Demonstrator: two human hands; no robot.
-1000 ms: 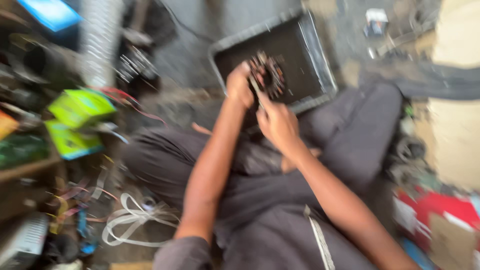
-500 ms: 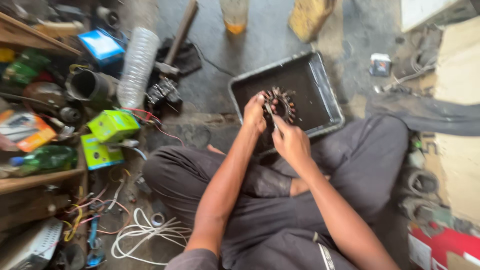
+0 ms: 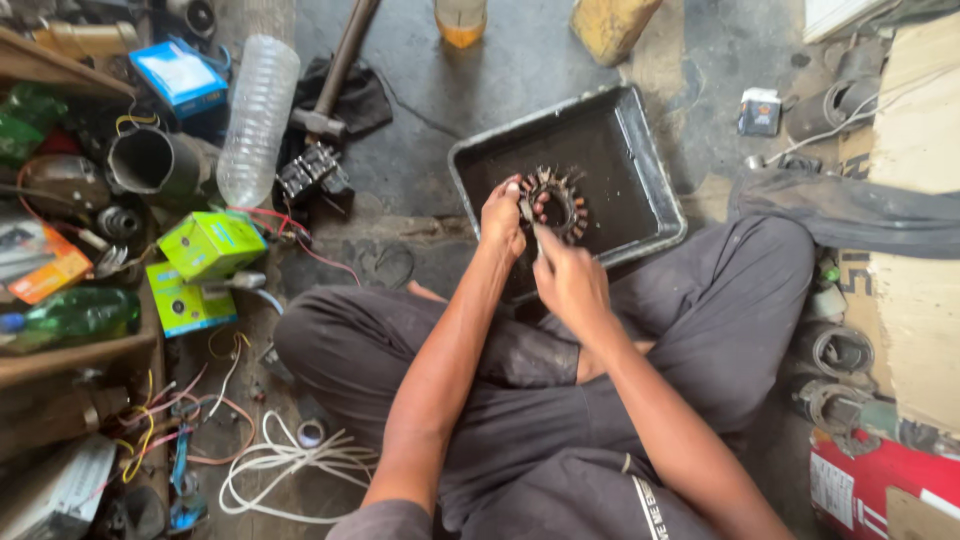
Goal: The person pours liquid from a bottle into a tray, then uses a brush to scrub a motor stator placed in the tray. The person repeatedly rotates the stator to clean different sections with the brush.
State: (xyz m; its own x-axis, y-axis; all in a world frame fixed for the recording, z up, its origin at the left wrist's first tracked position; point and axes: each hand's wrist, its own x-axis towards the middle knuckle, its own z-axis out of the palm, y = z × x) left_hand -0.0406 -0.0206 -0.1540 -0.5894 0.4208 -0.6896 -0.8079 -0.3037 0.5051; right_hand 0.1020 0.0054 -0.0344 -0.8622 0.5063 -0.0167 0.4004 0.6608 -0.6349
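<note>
- The setting is a bare grey concrete floor (image 3: pixel 470 110), stained and crowded with workshop clutter, where a person sits cross-legged in dark grey trousers.
- A ring-shaped motor stator (image 3: pixel 562 200) with copper-coloured windings around its rim sits over the black metal tray (image 3: pixel 640 150), which lies on the floor just in front of the person's knees.
- The left hand (image 3: pixel 503 215) is closed on the near-left edge of the stator, fingers curled over the rim.
- The right hand (image 3: pixel 570 280) is clenched around a thin tool whose tip meets the stator; what kind of tool it is cannot be made out.
- Left of the tray lie a small black finned part (image 3: pixel 310 172) and a hammer (image 3: pixel 335 80) with its long handle pointing away, resting on a dark rag.
- Further left of the tray a clear plastic bottle (image 3: pixel 255 125) lies on its side, with a grey pipe section (image 3: pixel 150 160) beside it.
- Two green boxes (image 3: pixel 205 250) sit left of the tray and nearer the person, and a blue box (image 3: pixel 180 75) lies beyond them.
- A coil of white cable (image 3: pixel 285 460) lies by the person's left knee, among loose coloured wires.
- Beyond the tray stands a jar of amber liquid (image 3: pixel 460 20).
- Right of the tray is a pale board (image 3: pixel 915 200) with dark cloth draped over it.
</note>
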